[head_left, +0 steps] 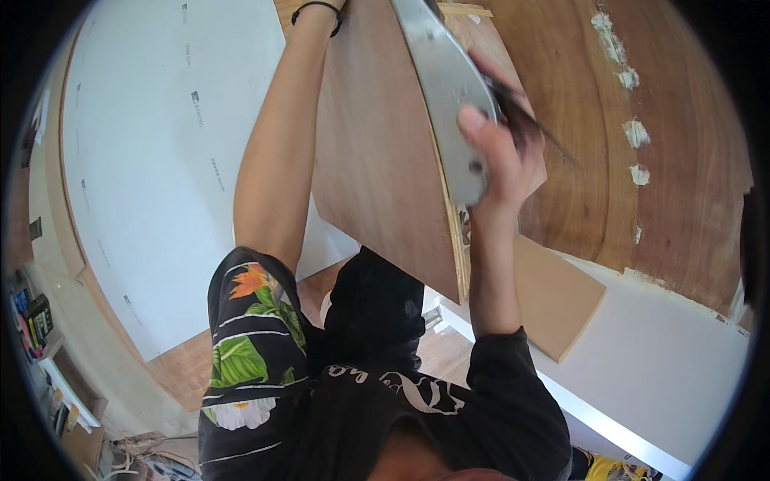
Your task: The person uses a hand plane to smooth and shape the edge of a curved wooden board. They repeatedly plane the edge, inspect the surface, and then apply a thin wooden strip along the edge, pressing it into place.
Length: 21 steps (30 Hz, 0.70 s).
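Observation:
My right hand point(507, 160) wraps round a long grey metal tool point(443, 84) with a rounded near end. Its thumb lies against the flat side, and a dark, motion-smeared part of the tool shows past the fingers. The tool runs along the right edge of a brown plywood panel point(377, 128), which stands tilted in front of me. Whether tool and edge touch, I cannot tell. My left arm reaches up past the panel's left side, with a black band point(338, 22) at the wrist. The left hand itself lies beyond the upper border.
A large white sheet point(160, 144) lies at the left. At the right is a brown wood surface point(577, 200) with whitish filler patches. A tan board point(553, 301) rests on a white panel point(666, 345). Shelving point(72, 389) and cables point(152, 457) are at the lower left.

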Motion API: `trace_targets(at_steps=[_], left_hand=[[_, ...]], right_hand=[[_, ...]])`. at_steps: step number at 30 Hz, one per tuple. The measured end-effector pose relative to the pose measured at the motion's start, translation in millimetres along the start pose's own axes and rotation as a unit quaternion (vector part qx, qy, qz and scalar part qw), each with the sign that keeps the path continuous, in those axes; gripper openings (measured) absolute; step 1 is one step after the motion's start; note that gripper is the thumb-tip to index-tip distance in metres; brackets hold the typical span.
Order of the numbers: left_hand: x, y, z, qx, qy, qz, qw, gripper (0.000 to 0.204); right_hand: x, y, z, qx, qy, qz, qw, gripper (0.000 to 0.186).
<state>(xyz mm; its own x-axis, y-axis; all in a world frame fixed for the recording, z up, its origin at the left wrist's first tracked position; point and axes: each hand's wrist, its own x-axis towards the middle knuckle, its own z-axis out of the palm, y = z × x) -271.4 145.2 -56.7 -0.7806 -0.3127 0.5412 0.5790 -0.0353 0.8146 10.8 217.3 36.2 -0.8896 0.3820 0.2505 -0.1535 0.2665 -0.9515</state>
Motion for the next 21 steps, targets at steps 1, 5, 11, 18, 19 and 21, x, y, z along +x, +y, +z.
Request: trace_targets(at_steps=[1,5,11,18,19,21], left_hand=[[-1,1,4,-0.016,0.008,-0.005,1.0,0.038],[-8,5,12,0.001,-0.014,-0.022,1.0,0.037],[6,-1,-7,-0.153,-0.055,-0.038,0.986,0.037],[20,-1,-42,-0.135,-0.201,-0.098,0.965,0.031],[21,0,-47,-0.155,-0.196,-0.12,0.961,0.027],[24,2,-59,-0.189,-0.187,-0.161,0.951,0.019]], right_hand=[[17,5,3,-0.029,-0.006,-0.021,0.999,0.056],[74,17,9,0.08,0.07,-0.063,0.992,0.029],[68,5,-32,0.312,0.044,-0.028,0.949,0.041],[21,87,-74,0.134,0.183,0.127,0.966,0.058],[14,108,-84,0.031,0.172,0.19,0.966,0.057],[-3,164,-90,-0.115,0.113,0.181,0.97,0.038]])
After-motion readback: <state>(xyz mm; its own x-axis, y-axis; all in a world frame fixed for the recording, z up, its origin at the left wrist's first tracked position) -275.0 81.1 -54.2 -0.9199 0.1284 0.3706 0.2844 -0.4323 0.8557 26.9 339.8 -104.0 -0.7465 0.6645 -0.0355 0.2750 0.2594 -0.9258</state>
